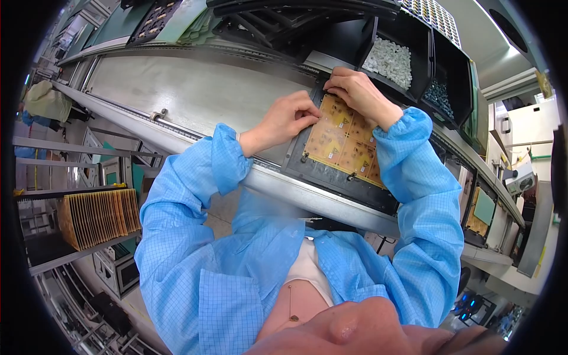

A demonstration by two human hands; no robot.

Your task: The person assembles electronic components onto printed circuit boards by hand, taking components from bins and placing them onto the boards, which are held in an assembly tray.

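A yellow-brown circuit board panel (327, 141) lies in a black carrier frame (296, 164) in front of me. Dark knobs or clips (351, 177) sit along the board's near edge. My left hand (287, 120) is closed, thumb and fingers pinched together at the board's left edge. Over the far edge, my right hand (358, 94) is closed too, its fingertips bent down by the far left corner. What either hand pinches is hidden behind the fingers. Blue checked sleeves cover both forearms.
Black bins beyond the board hold white parts (387, 62) and dark blue parts (438, 97). The carrier rests on a conveyor with a metal rail (266, 183) on my side. A rack of upright boards (100, 218) stands at left. Another board (482, 207) lies farther right.
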